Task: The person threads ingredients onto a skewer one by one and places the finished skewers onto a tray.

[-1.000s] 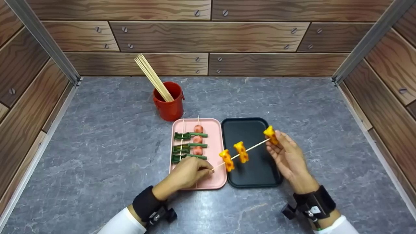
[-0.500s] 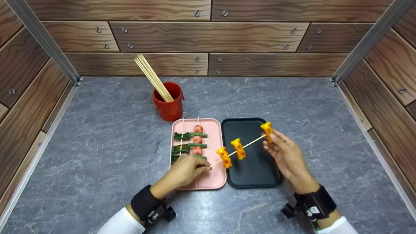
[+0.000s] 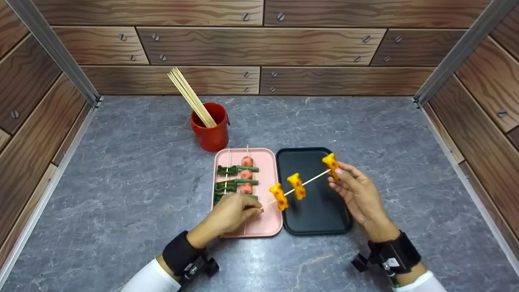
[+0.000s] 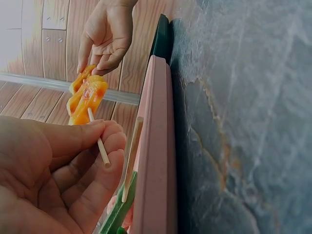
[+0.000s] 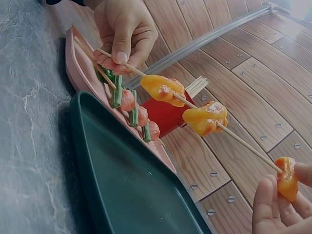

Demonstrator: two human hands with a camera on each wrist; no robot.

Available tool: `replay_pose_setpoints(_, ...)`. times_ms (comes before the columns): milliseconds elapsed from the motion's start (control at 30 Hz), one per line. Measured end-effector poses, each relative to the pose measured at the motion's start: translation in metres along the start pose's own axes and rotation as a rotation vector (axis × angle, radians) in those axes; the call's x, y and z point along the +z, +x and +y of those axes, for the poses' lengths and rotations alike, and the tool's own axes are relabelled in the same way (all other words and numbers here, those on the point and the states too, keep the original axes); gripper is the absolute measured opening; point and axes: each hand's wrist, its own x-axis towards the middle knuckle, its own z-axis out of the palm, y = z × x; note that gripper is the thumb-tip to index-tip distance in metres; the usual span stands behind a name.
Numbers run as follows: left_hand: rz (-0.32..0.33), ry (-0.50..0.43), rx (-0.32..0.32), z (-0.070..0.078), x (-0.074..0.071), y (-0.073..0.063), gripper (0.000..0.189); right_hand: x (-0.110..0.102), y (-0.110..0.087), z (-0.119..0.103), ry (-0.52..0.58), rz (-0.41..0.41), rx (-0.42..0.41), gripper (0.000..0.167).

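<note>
A thin wooden skewer (image 3: pixel 316 177) slants above the two trays with three yellow-orange food pieces on it. Its lower left end is pinched between thumb and fingers of my left hand (image 3: pixel 232 215), over the pink tray (image 3: pixel 265 225). My right hand (image 3: pixel 361 192) pinches the outermost yellow piece (image 3: pixel 331 165) at the upper right end, above the dark tray (image 3: pixel 320 219). The other yellow pieces, a middle one (image 5: pixel 205 118) and a left one (image 5: pixel 163 89), sit further along the stick. On the pink tray lie skewers with pink balls (image 3: pixel 246 174), green stalks (image 3: pixel 247 182) and green pepper-like pieces (image 3: pixel 227 170), partly behind my left hand.
A red bucket (image 3: pixel 213 138) holding a bundle of wooden skewers (image 3: pixel 192 97) stands behind the pink tray. The trays sit side by side on a grey marbled tabletop (image 3: pixel 134 170). Wood-patterned walls (image 3: pixel 259 44) enclose the back and sides.
Both hands have shifted slightly left and away from me with the skewer. The yellow piece in my right hand has moved a little left. Trays and bucket stay put.
</note>
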Motion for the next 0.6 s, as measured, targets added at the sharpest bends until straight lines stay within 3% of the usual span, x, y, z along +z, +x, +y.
replay_pose_setpoints(267, 0.018, -0.001, 0.007, -0.0005, 0.0006, -0.0004, 0.008, 0.0005, 0.0001, 0.0009, -0.009, 0.003, -0.012, 0.025)
replay_pose_setpoints(600, 0.023, 0.022, 0.014, -0.0013, 0.0013, 0.0001, 0.009, 0.0008, -0.0002, 0.0007, 0.026, 0.024, -0.093, 0.015)
